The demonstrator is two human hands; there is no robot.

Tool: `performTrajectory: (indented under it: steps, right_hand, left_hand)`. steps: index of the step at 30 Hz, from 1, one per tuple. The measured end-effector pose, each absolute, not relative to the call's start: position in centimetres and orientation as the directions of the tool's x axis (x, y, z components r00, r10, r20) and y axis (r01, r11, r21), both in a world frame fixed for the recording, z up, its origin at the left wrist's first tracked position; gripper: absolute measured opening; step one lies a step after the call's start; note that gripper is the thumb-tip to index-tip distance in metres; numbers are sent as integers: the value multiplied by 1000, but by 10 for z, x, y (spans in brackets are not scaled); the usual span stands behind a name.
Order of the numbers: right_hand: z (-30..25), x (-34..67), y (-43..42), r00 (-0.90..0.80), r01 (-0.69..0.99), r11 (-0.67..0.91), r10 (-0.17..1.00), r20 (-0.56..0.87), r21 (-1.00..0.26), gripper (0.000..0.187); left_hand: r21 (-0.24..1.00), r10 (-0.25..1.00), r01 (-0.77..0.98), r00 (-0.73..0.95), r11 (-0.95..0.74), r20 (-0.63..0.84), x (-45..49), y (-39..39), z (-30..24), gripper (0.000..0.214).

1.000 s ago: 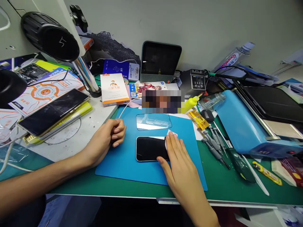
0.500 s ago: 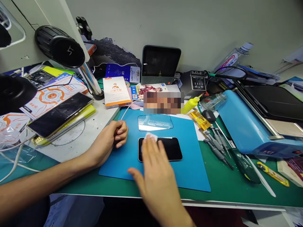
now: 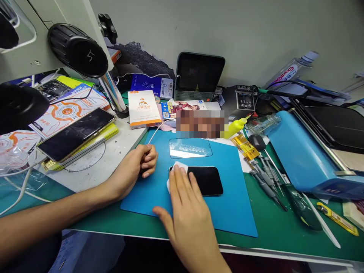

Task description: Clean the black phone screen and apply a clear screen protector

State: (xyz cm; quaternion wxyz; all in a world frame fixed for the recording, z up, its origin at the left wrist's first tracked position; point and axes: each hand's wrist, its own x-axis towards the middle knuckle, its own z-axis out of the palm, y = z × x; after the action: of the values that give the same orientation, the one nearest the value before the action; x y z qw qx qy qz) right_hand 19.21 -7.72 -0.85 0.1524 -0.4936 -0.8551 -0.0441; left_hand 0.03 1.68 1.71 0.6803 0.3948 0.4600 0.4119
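Observation:
My right hand [image 3: 189, 212] lies flat with fingers stretched out, pressing a white wipe [image 3: 181, 165] onto the left part of a black-screened phone [image 3: 210, 181]. The wipe is mostly hidden under the fingers, and its edge reaches past the phone's left end. The phone lies sideways on a blue mat [image 3: 233, 212]. My left hand [image 3: 142, 163] rests closed at the mat's left side, fingers curled in; whether anything is inside is hidden. Just beyond the phone lies a clear screen protector [image 3: 190, 148] with a black border. A white cable [image 3: 156, 131] runs down behind my left hand.
Another phone [image 3: 76, 134] lies at the left below a microscope stand [image 3: 110, 89]. At the right are screwdrivers [image 3: 267, 185], a green-handled tool [image 3: 303, 206], a yellow cutter [image 3: 337, 218] and a blue machine [image 3: 301, 151]. Boxes [image 3: 144, 108] and a dark-screened device [image 3: 200, 76] stand behind.
My right hand has slid the wipe slightly left along the phone, its edge now past the phone's left end. My left hand stays curled. The whole view has shifted a little.

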Motion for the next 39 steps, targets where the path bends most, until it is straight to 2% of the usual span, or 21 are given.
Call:
performTrajectory:
  steps: [3,6,12,17,24,30,35,39]
  right_hand:
    - [-8,197,-94,-523,823,567,788,326,-49,65]
    - [-7,206,-89,-519,834,551,794,315,-13,62]
    - [-7,188,-72,-439,854,497,846,302,-153,64]
    - [-10,193,-94,-504,814,569,793,344,-120,63]
    - [-8,182,-69,-438,855,493,853,285,-160,63]
    - [-8,204,-93,-502,823,560,796,339,-97,63]
    - [-7,202,-70,-416,885,458,858,300,-84,63]
    - [-10,202,-81,-442,876,479,843,306,-55,68]
  left_hand:
    - [914,921,-195,241,356,-307,0,17,17,38]
    - [915,919,-189,246,357,-308,0,17,18,39]
    - [915,922,-194,236,355,-308,0,16,17,39]
    - [910,915,-188,245,369,-320,0,15,16,40]
    - [916,921,-187,240,355,-308,1,15,16,40]
    - [914,913,-170,249,369,-322,1,15,18,40]
    - [929,923,-152,249,337,-294,1,15,15,40]
    - [945,924,-119,274,306,-265,1,14,9,41]
